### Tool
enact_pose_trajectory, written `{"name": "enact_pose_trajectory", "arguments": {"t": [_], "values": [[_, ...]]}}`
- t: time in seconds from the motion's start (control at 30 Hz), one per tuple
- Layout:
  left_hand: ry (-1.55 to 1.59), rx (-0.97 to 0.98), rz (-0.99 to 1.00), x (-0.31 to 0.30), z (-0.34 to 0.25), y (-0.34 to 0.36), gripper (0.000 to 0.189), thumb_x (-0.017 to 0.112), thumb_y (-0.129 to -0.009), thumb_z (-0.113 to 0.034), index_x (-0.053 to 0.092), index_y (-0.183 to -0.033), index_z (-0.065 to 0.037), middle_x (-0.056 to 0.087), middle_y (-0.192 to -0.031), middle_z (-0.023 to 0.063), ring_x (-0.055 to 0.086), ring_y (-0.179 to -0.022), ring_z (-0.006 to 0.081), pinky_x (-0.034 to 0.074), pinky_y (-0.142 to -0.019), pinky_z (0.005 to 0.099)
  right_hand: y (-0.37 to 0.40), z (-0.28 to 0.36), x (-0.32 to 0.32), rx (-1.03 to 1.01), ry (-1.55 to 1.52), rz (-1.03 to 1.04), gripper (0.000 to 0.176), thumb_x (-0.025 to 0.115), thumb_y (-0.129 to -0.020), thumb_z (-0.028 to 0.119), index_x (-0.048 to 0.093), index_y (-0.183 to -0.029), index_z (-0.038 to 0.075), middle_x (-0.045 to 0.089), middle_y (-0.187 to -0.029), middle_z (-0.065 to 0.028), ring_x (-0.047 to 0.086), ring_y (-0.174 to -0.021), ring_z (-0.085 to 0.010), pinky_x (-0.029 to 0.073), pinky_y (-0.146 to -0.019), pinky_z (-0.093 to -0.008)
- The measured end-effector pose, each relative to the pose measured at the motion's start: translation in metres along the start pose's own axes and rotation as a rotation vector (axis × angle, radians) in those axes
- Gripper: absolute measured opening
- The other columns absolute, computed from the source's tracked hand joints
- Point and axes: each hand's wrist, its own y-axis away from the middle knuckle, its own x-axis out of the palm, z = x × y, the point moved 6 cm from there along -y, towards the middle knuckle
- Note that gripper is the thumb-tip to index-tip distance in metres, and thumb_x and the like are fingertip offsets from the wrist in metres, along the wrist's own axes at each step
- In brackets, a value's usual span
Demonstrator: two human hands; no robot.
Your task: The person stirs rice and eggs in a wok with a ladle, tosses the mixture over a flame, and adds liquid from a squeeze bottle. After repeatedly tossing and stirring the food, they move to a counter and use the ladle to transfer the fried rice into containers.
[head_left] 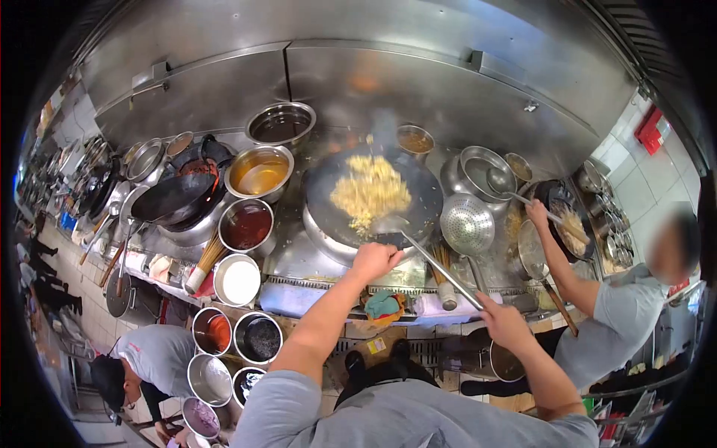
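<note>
My left hand (377,261) is closed at the near rim of a large dark wok (321,198), gripping its edge or handle; the exact hold is partly hidden. Yellowish chopped food (370,193), blurred by motion, lies heaped in the wok, with some bits near the far rim. In my right hand (506,322) is the long handle of a metal ladle (442,269). The ladle's head reaches into the near side of the wok, beside my left hand.
Right of the wok rests a perforated strainer (467,224). Left stand pots of amber liquid (259,177), red sauce (246,225) and white contents (237,281). A co-worker (627,306) handles another wok at right; another person (153,358) bends at lower left.
</note>
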Motion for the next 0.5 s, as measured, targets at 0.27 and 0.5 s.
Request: {"name": "enact_pose_trajectory", "arguments": {"t": [0.27,0.5], "values": [[-0.018,0.012,-0.299,0.018,0.029,0.014,0.031,0.059,-0.092,-0.034,0.068,-0.077,-0.008,0.065,-0.078,0.0097,0.060,-0.081,0.0311,0.046,-0.081,0.0416,-0.169,-0.021,0.082,0.026,0.095,-0.118,0.054,0.051,-0.093,0.023,0.036,-0.145,0.014,0.064,-0.078,-0.0254,0.064,-0.073,-0.0440,0.051,-0.066,-0.0533],[-0.141,-0.076,-0.211,0.009,0.019,0.017,0.027,0.055,-0.093,-0.032,0.069,-0.086,-0.010,0.066,-0.083,0.0090,0.061,-0.087,0.0299,0.041,-0.088,0.0433,-0.097,0.019,0.046,-0.053,0.075,0.139,0.052,0.051,-0.094,0.022,0.039,-0.143,0.011,0.065,-0.082,-0.0253,0.065,-0.076,-0.0436,0.051,-0.069,-0.0542]]}}
